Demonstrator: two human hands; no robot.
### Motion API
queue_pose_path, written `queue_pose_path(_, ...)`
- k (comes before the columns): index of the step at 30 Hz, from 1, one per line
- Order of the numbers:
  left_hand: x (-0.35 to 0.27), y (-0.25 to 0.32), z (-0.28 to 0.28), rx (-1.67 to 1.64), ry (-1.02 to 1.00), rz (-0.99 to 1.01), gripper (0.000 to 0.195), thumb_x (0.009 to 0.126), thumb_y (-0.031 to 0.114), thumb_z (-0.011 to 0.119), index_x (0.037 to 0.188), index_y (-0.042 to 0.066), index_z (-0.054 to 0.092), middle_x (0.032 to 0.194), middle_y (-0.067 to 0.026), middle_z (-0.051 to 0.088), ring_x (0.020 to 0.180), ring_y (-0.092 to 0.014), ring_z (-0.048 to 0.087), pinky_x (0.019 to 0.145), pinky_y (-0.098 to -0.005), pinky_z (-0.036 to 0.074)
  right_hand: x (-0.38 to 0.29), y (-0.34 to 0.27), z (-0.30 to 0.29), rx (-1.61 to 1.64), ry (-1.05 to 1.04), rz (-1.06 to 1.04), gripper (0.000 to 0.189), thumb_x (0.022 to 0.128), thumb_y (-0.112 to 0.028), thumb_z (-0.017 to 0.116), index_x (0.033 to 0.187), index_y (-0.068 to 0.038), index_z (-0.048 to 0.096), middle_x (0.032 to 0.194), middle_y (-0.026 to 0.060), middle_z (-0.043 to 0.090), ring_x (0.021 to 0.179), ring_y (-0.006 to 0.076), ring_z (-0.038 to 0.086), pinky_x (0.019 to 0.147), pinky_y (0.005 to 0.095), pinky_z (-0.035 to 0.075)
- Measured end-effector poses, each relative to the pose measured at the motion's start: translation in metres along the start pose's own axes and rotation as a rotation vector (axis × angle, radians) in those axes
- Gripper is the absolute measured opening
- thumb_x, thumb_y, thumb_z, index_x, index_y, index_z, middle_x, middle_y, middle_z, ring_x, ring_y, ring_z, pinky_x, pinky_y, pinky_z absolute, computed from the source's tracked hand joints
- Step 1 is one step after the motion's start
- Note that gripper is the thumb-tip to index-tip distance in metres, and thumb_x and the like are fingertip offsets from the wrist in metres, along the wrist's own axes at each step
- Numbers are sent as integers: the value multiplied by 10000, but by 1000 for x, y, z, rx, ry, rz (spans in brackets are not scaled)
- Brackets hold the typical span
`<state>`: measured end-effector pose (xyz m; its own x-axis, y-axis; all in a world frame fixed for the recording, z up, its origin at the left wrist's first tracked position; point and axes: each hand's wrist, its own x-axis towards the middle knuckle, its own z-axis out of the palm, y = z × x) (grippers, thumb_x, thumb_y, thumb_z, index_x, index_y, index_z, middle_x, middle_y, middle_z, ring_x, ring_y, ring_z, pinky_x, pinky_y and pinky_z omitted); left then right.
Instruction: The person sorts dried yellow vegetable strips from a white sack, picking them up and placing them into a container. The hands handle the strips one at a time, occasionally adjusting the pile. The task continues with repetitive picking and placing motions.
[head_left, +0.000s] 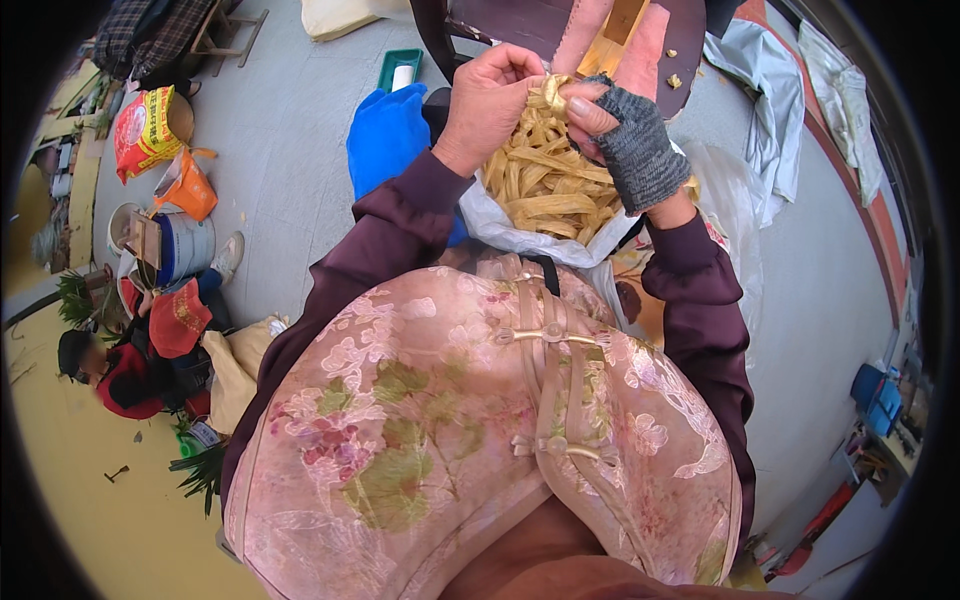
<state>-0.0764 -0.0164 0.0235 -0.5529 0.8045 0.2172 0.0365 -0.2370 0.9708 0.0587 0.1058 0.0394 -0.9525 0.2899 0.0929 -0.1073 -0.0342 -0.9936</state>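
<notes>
A small folded piece of golden flat strip (554, 95) is held up between my two hands. My left hand (487, 101), bare, has its thumb and fingers pinched at the left edge of the piece. On my right hand (630, 142) is a grey knitted fingerless glove; its thumb and fingers grip the piece from the right. Below both hands, a white plastic bag (491, 234) lies open in front of me, filled with loose tan strips (559, 187). What the left fingertips hold is partly hidden.
Ahead stands a dark chair (502, 19) bearing pink cloth (645, 56), a wooden block (611, 52) and two small folded pieces (673, 80). A blue cloth-like item (390, 135) and green tray (394, 60) are left. Farther left, a person (142, 375) sits near buckets (186, 244).
</notes>
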Motion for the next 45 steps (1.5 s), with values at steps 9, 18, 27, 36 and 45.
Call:
queue_pose_path(9,-18,16,14,32,102,-11,282,923,169,582,1123,-29,585,1030,-65,630,886,-128,608,808,-254,488,25,16,5,273,236,40,238,832,-278,691,861,-73,574,600,-39,516,482,23,456,419,154,333)
queue_pose_path(18,-31,34,11,171,60,-40,123,847,69,650,935,-14,676,773,-13,644,706,-58,569,644,-190,459,-6,24,-2,742,328,74,291,950,-353,503,907,-67,542,534,-40,394,408,31,285,391,170,214)
queue_pose_path(27,-41,28,-18,272,10,-129,201,855,134,659,1012,11,642,879,-41,648,815,-110,604,756,-237,480,-14,34,5,622,274,82,145,870,-161,627,829,-71,522,585,-35,428,447,43,361,400,187,258)
queue_pose_path(36,-48,15,-8,1263,-212,301,336,816,82,613,1148,105,570,1073,-82,570,926,-283,561,770,-382,420,0,64,27,305,89,168,182,866,-223,629,803,-89,525,602,-19,522,496,45,475,445,173,365)
queue_pose_path(45,-32,-14,-9,1343,-251,434,209,773,120,613,972,102,550,925,-52,559,826,-239,575,718,-371,390,-2,58,28,258,163,175,150,851,-163,626,826,-49,533,634,15,555,502,73,490,456,207,388)
